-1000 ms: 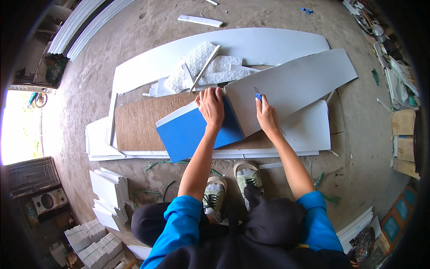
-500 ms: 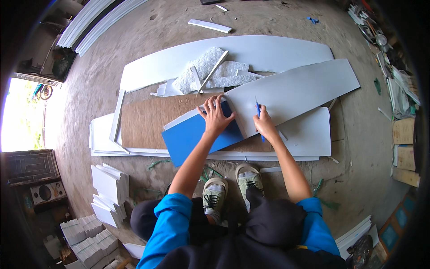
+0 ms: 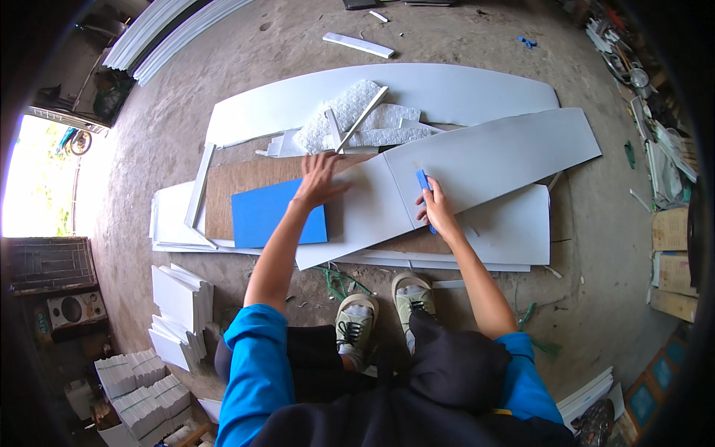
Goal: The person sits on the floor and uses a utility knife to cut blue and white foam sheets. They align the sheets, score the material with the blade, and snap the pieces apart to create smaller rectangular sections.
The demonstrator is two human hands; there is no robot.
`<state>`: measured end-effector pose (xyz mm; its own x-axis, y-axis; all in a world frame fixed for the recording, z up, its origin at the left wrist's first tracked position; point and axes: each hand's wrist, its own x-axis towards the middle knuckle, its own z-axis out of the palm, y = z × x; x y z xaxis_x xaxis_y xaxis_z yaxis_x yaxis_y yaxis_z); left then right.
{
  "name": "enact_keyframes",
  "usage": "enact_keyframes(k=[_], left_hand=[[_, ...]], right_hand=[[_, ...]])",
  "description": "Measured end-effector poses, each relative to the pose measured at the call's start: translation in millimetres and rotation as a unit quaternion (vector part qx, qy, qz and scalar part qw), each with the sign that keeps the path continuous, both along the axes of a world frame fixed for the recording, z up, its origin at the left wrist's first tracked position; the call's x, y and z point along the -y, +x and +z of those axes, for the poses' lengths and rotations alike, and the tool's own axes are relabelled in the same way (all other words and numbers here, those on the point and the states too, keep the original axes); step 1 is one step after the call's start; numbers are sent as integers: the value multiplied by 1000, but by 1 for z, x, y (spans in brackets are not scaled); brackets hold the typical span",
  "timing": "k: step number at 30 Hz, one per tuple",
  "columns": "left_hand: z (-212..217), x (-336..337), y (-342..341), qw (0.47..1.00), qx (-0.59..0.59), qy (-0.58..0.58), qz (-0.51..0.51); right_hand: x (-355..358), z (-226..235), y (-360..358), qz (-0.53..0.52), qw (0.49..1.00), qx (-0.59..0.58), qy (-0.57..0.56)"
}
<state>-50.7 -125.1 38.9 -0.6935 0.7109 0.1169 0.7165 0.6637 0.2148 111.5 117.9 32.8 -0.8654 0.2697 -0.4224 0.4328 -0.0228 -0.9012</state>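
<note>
In my right hand [image 3: 438, 210] is a blue utility knife [image 3: 422, 179], its handle gripped over a long white foam sheet [image 3: 514, 149]. A thin straight line crosses this sheet just left of the knife. My left hand [image 3: 320, 180] hovers at the sheet's left part with its fingers apart, next to a blue rectangular board [image 3: 272, 216]. That board lies on a brown wooden board [image 3: 223, 182], partly covered by my left forearm. Whether my left fingertips touch the sheet, I cannot tell.
Behind the sheet lie another long white sheet [image 3: 477, 89], bubbly white foam pieces [image 3: 350, 104] and narrow white strips [image 3: 199, 186]. Stacked white panels [image 3: 177, 309] stand at the left. Green string [image 3: 335, 281] lies near my shoes [image 3: 354, 328]. Cardboard boxes [image 3: 674, 231] stand along the right side.
The blue board has shifted left off the middle of the white sheet, baring the straight line. My left hand has moved left and lifted from its former place. The knife has moved slightly left.
</note>
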Motion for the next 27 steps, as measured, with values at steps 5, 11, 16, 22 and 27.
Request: enact_keyframes(k=[5, 11, 16, 22, 27], left_hand=[[3, -76, 13, 982, 189, -7, 8], [-2, -77, -7, 981, 190, 38, 21], [49, -93, 3, 994, 20, 99, -39], [83, -94, 30, 989, -74, 119, -47], [87, -96, 51, 987, -111, 113, -29]], right_hand=[[-6, -7, 9, -4, 996, -89, 19], [-10, 41, 15, 7, 987, -63, 149], [0, 76, 23, -18, 924, -122, 362], [30, 104, 36, -31, 901, -171, 398], [39, 100, 45, -27, 891, -161, 424]])
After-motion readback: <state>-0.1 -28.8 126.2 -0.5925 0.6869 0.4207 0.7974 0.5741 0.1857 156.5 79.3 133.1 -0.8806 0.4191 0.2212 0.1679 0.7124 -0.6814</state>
